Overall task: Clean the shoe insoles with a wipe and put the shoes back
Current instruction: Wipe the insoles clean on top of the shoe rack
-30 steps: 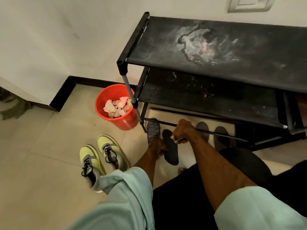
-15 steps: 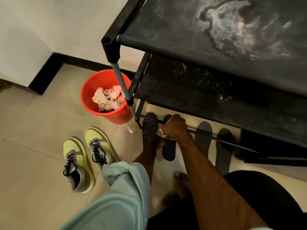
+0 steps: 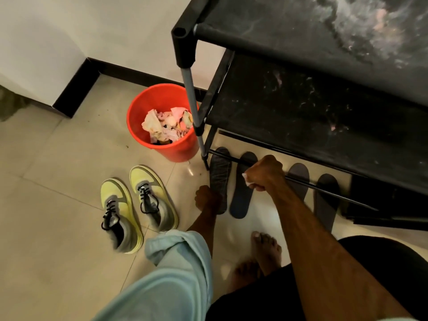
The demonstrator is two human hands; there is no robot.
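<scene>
Head view looks down at the floor (image 3: 58,170) beside a black shoe rack (image 3: 312,107), where we see the first insole (image 3: 220,174), second insole (image 3: 240,200), third insole (image 3: 300,171) and fourth insole (image 3: 325,205) lying side by side. Their long axes run away from us: toe ends tucked under the rack's lowest rail (image 3: 231,157), heel ends toward our bare feet (image 3: 266,249). Our right hand (image 3: 264,174) is closed into a fist round a white wipe (image 3: 246,179), of which only a small corner shows. It hangs over the gap between the second and third insoles, level with the rail; whether it touches the rail we cannot tell. Our left hand (image 3: 207,198) sits low at the heel end of the first insole, just beside or on its edge. Its fingers are turned away from us, so we cannot tell whether they hold anything. The two hands are apart.

We judge the wipe hand to be nearest the second insole, which lies just left of and below it, so a stroke along that insole's length would run back toward us. The shoes (image 3: 150,200), a yellow-green pair with black laces, stand to the left of the left hand and apart from it, toes pointing toward a red bucket (image 3: 176,151) of crumpled paper (image 3: 162,126); the left hand is the nearer one for them. We can read no brand, label or writing anywhere.
</scene>
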